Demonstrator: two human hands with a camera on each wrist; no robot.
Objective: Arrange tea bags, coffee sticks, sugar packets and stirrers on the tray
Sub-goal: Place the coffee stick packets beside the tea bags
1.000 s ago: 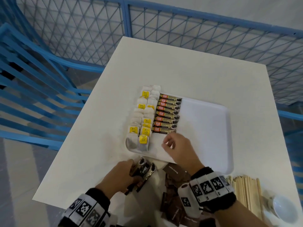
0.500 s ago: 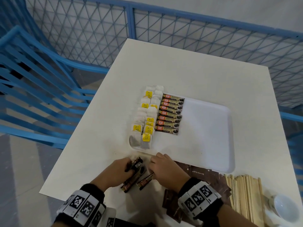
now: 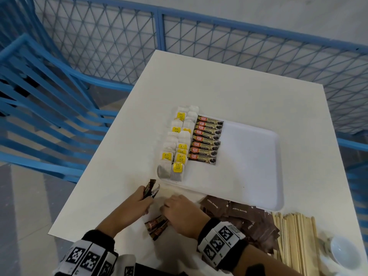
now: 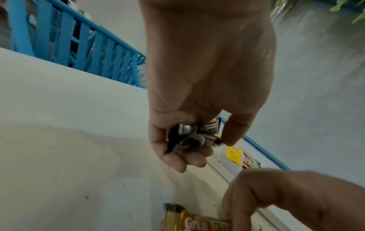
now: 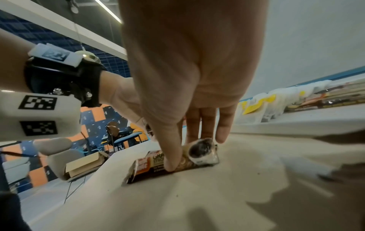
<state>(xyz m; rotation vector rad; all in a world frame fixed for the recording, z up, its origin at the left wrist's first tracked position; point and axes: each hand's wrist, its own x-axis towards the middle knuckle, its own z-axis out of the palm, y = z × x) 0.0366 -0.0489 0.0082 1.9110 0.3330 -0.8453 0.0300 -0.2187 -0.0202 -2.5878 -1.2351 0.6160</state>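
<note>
while the left hand (image 3: 139, 202) keeps a small bunch of coffee sticks (image 3: 150, 191) clasped upright in its curled fingers, the head view shows the right hand (image 3: 182, 215) bent over the loose coffee sticks (image 3: 157, 228) lying on the desk (image 3: 219, 80) just under its grip. ahead of both hands sits the tray (image 3: 256, 166), with tea bags (image 3: 177, 148) along its far-left side and a neat row of coffee sticks (image 3: 206, 140) beside them. sugar packets (image 3: 239, 214) and stirrers (image 3: 294, 242) lie to the right of the right hand, off the tray.

from the left wrist, the left hand's grip (image 4: 194, 140) is closed on the crumpled ends of its bunch; a firm but light hold looks best so none slide out.

from the right wrist, the thumb (image 5: 171, 159) and fingertips (image 5: 221, 136) pinch one stick (image 5: 173, 162) flat on the desk. i judge the good move is to lift it by its middle, keep it level, and lay it parallel just below the last stick in the row, label up, without nudging the tea bags.
</note>
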